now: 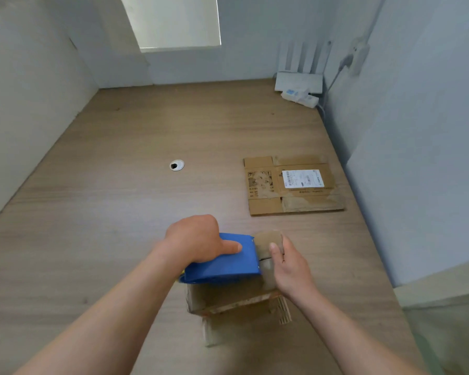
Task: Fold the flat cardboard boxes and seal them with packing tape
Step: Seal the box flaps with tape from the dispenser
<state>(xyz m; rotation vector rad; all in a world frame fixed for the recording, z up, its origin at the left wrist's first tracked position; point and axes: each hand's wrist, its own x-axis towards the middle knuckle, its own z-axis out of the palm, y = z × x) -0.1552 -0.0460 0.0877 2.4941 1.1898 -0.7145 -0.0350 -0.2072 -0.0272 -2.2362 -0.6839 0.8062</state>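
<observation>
Pale wooden tabletop (119,212) between white walls. Near the front edge stands a folded cardboard box (228,299). On it, the left hand (198,239) grips a blue tape dispenser (225,263), and the right hand (290,269) curls round its brown tape roll (266,240). A flat cardboard box (266,205) lies well apart, farther right.

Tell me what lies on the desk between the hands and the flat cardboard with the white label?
Nothing: in the head view, only bare desk separates the left hand and right hand from the flat cardboard.
</observation>
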